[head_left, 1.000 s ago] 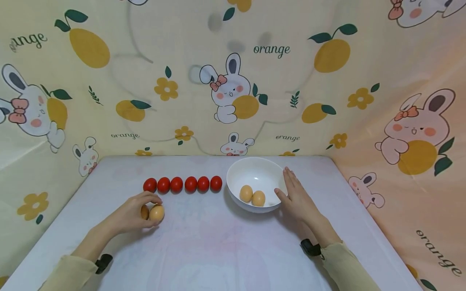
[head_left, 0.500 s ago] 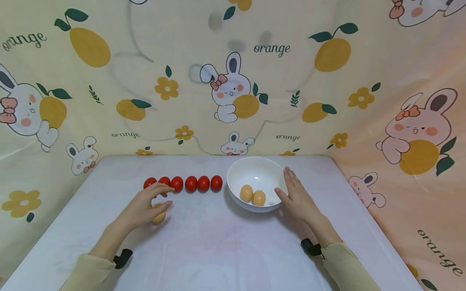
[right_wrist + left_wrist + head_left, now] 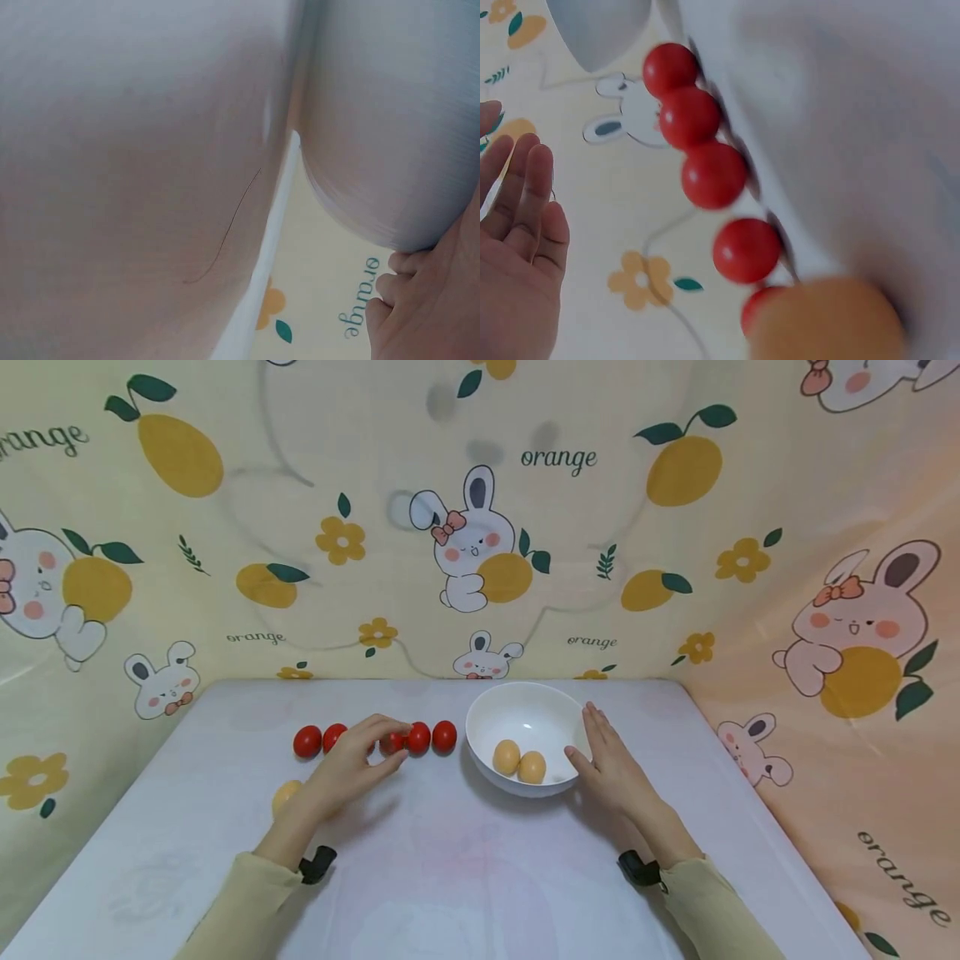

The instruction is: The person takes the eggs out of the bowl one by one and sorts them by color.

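My left hand [image 3: 352,768] hovers in front of a row of smooth red egg-shaped balls [image 3: 444,737], fingers loosely bent and holding nothing. It hides part of the row. In the left wrist view the hand [image 3: 521,247] has extended fingers, apart from the red balls [image 3: 714,175]. A tan egg [image 3: 285,795] rests on the table, partly behind my left wrist; a blurred tan egg [image 3: 829,322] looms close in the left wrist view. My right hand [image 3: 618,772] rests with straight fingers against the right side of a white bowl [image 3: 521,791]. Two tan eggs [image 3: 507,757] lie inside it.
The pale table [image 3: 450,877] ends at a back edge against a printed cloth [image 3: 360,460] with rabbits and oranges. The cloth also rises along both sides. A thin dark strand [image 3: 238,217] shows on a pale surface in the right wrist view.
My left hand has let go of the tan egg and moved right, toward the middle of the red row. The egg stays on the table. The right hand and bowl keep their places.
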Demonstrator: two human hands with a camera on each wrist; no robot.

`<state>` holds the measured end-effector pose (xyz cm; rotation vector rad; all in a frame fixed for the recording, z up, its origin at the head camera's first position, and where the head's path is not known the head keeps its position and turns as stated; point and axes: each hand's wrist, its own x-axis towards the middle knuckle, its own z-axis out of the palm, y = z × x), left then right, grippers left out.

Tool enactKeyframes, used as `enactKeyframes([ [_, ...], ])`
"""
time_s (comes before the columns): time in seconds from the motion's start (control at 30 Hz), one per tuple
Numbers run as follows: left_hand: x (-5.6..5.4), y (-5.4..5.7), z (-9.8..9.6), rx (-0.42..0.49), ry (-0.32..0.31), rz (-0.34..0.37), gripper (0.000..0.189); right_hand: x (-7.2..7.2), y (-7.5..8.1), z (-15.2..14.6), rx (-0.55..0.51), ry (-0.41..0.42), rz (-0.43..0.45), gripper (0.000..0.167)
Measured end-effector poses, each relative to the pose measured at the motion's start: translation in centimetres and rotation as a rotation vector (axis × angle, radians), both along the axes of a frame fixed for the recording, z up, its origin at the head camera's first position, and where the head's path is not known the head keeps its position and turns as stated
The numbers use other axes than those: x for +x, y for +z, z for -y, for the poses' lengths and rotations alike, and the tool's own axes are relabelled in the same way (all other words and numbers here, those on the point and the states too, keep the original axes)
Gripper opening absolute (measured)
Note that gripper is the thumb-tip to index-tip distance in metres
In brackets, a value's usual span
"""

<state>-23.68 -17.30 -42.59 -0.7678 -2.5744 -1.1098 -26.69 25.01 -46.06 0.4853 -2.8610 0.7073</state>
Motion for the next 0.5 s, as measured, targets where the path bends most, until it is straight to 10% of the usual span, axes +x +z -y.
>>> enactKeyframes([
  [0.5,-3.3,0.5,-6.8,0.051,-0.105,-0.024,0.037,0.0,0.0,0.0,-0.015,0.006,0.022,0.084],
])
